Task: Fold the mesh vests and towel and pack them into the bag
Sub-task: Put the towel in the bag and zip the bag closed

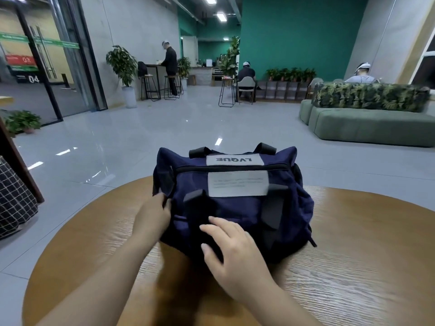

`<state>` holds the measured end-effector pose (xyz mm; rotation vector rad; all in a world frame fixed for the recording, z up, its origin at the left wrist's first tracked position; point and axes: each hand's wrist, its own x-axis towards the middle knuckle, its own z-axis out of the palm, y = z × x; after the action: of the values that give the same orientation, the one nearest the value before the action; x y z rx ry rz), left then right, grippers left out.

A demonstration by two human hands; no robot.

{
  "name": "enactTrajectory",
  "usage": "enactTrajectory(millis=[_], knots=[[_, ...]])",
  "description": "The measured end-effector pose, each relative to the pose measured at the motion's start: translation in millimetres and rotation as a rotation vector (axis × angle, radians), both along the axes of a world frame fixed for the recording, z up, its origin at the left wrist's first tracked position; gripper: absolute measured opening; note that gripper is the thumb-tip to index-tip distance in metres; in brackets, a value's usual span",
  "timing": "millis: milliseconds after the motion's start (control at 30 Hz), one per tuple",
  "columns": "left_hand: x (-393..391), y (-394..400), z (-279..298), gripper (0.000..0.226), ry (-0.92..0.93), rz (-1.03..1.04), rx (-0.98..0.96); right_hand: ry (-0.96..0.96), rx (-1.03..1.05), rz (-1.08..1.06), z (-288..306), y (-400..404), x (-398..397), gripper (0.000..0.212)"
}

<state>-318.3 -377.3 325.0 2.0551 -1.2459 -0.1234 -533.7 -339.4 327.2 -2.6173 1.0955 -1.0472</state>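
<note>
A navy blue duffel bag (237, 208) with black straps and two grey patches lies on its side on the round wooden table (353, 267), its zip closed. My left hand (155, 214) grips the bag's left end near a black strap. My right hand (226, 250) rests on the bag's near face, fingers spread over a black handle. No mesh vests or towel are visible.
A black checked cloth (14, 203) hangs at the left edge beside a dark wooden post. Beyond the table lies a shiny grey floor, a green sofa (367, 125) at right, stools, potted plants and three people in the background.
</note>
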Motion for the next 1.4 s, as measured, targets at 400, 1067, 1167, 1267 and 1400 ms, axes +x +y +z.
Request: enactTrajectory(millis=[400, 1067, 1167, 1267, 1400], knots=[[-105, 75, -25, 0.023, -0.02, -0.347, -0.628, -0.234, -0.125, -0.446, 42, -42, -62, 0.043], [-140, 80, 13, 0.032, -0.602, -0.291, -0.381, 0.166, 0.285, 0.151, 105, -65, -52, 0.026], [-153, 77, 17, 0.028, -0.612, -0.296, -0.408, 0.178, 0.346, 0.15, 111, -65, -50, 0.03], [-146, 73, 26, 0.028, -0.526, -0.297, -0.402, 0.109, 0.372, 0.141, 115, -64, -56, 0.027], [-127, 74, 26, 0.031, -0.251, -0.34, -0.348, 0.063, 0.165, 0.144, 120, -54, -65, 0.012]])
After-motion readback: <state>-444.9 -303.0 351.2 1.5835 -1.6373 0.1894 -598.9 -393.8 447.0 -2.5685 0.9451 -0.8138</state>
